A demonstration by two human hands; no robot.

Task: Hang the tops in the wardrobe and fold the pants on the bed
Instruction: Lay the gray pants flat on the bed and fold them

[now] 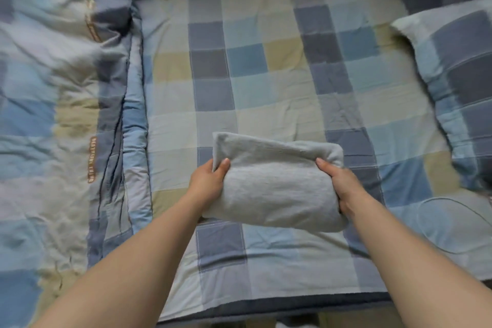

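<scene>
A: Where are the pants [274,184] now?

B: They are a soft grey bundle, folded up small; they are near the front edge of the bed [266,61], right between the two hands; I cannot tell if the bottom of the bundle touches the sheet or sits just above it.

A: Which way does the bundle go?

B: Its long side runs left to right, across the person; one short end points at each hand.

A: What is the left hand [207,184] doing?

B: It holds the left end; the thumb lies on top of the cloth and the other fingers are tucked under, where I cannot see them.

A: And the right hand [343,184]?

B: The same on the right end; thumb on top, fingers curled under the edge; so both hands grip the pants, one at each end.

A: Is one hand closer than the other?

B: No; both touch the bundle, and it sits in the middle of them.

A: What else is on the bed?

B: A puffy quilt [66,114] lies on the left, well apart from the bundle; a pillow [452,82] lies on the right, also well apart.

A: What do you think comes next?

B: I think the folding looks about done; the hands only need to set the bundle down flat and let go.
</scene>
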